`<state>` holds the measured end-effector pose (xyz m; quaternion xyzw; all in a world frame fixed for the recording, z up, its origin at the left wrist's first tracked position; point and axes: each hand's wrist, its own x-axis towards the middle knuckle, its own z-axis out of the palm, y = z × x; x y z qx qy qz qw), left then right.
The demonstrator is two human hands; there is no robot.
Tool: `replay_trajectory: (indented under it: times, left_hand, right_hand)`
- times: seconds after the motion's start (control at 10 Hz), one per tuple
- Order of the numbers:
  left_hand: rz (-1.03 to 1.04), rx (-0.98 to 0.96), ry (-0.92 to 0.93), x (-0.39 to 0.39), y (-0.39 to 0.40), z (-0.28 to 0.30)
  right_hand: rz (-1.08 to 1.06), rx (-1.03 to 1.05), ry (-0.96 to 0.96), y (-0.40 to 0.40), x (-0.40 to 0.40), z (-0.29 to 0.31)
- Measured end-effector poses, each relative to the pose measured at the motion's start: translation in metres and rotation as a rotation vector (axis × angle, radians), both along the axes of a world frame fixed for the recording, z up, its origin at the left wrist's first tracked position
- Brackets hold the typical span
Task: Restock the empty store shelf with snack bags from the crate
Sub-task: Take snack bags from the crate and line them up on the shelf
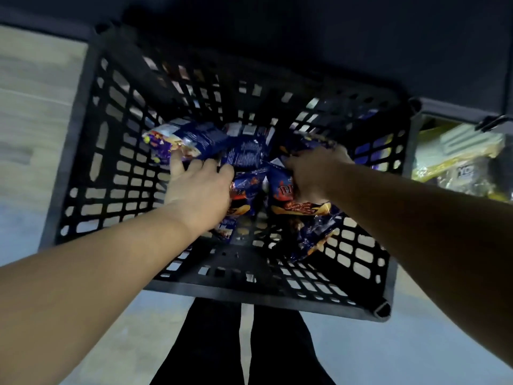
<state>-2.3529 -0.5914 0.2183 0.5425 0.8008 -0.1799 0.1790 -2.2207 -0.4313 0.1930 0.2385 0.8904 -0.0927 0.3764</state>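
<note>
Blue foil snack bags (247, 162) heaped in black crate (116, 87) bottom, light, soft, slippery, crushable. Left hand (198, 190) at 9 o'clock pressing on pile, fingers mostly straight. Right hand (311, 173) at 3 o'clock, fingers curled around one bag. Best gripped gently at sealed edge.

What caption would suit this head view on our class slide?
Both hands, left hand and right hand, reach among blue snack bags in a black crate.
</note>
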Motion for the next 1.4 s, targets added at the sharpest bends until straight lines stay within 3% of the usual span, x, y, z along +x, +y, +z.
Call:
replay_trajectory:
  times: [0.1,0.2,0.5,0.7,1.1,1.4]
  left_hand:
    - [-0.002,0.026,-0.022,0.003,0.005,0.030]
    - [-0.007,0.053,0.012,0.006,0.010,0.060]
    - [-0.036,0.212,0.102,0.019,0.024,0.153]
    - [-0.031,0.310,0.120,0.021,0.028,0.204]
    - [-0.063,0.488,0.102,0.036,0.011,0.300]
    - [-0.109,0.628,0.140,0.077,0.048,0.371]
  right_hand:
    - [-0.058,0.073,-0.006,-0.003,0.002,0.067]
    - [-0.041,0.090,-0.014,0.004,0.020,0.089]
    - [-0.136,0.140,0.209,0.007,0.047,0.180]
    - [-0.159,0.264,0.301,0.006,0.065,0.241]
    - [-0.259,0.304,0.443,-0.021,0.103,0.342]
    - [-0.283,0.441,0.552,0.010,0.169,0.417]
